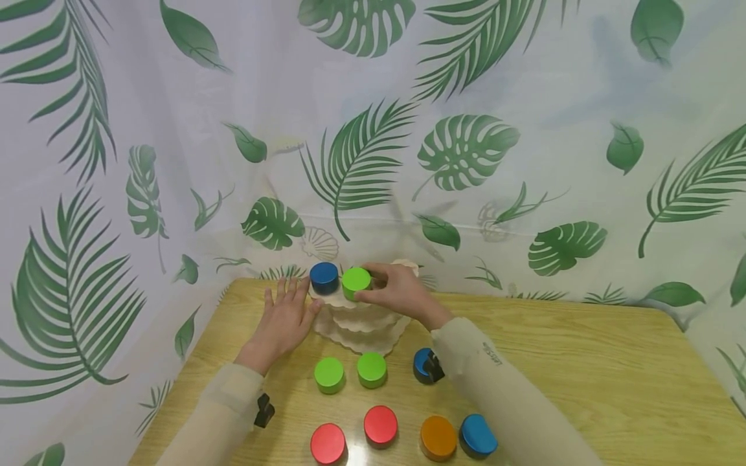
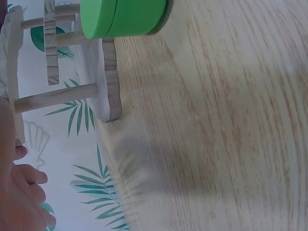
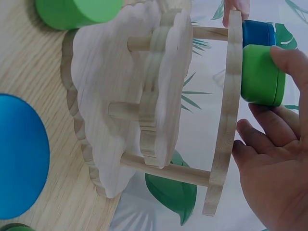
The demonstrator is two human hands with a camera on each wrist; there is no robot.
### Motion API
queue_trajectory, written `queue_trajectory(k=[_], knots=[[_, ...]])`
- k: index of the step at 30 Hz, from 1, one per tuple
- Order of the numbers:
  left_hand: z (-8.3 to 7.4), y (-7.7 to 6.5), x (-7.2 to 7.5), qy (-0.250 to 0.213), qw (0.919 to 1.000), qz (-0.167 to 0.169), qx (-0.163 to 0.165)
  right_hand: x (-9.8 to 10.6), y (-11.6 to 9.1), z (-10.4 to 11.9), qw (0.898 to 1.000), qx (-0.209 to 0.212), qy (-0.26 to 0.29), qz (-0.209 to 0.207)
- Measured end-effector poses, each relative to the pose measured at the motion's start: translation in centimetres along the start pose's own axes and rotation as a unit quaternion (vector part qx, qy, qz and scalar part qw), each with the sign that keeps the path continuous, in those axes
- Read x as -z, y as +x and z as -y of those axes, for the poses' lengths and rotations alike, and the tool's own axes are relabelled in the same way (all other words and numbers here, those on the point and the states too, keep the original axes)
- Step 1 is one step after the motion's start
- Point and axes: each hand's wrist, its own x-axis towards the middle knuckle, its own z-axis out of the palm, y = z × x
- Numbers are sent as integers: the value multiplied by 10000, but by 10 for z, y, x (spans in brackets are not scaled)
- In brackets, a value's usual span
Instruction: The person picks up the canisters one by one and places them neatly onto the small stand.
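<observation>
A wooden tiered stand [image 1: 357,336] with scalloped boards and round posts stands at the back of the table. On its top board, a blue round tin [image 1: 324,277] sits at the left. Beside it is a bright green tin [image 1: 356,283], which my right hand [image 1: 402,294] pinches between thumb and fingers. The right wrist view shows this green tin [image 3: 262,74] right at the top board [image 3: 225,120]. My left hand [image 1: 282,323], fingers spread, rests along the stand's left edge, its thumb by the top board.
In front of the stand are two green tins [image 1: 372,370], two red tins [image 1: 381,426], an orange tin [image 1: 438,438] and a blue tin [image 1: 478,435]. Another blue tin [image 1: 422,365] is partly hidden by my right wrist. A leaf-patterned curtain [image 1: 495,213] hangs behind the wooden table [image 1: 559,362].
</observation>
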Motion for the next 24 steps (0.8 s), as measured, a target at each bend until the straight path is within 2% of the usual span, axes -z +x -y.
queue_trajectory(k=[11,19,24], knots=[[0,0,-2,28,10000,-18,-5,-1,2,1,9998,7,-185,-25],[-1,1,-3,-17,10000,-7,0,-1,1,-3,9991,-228,-356,-46],[1,-1,-2,-31,10000,13,36,2,-2,-4,9992,-301,-266,-71]])
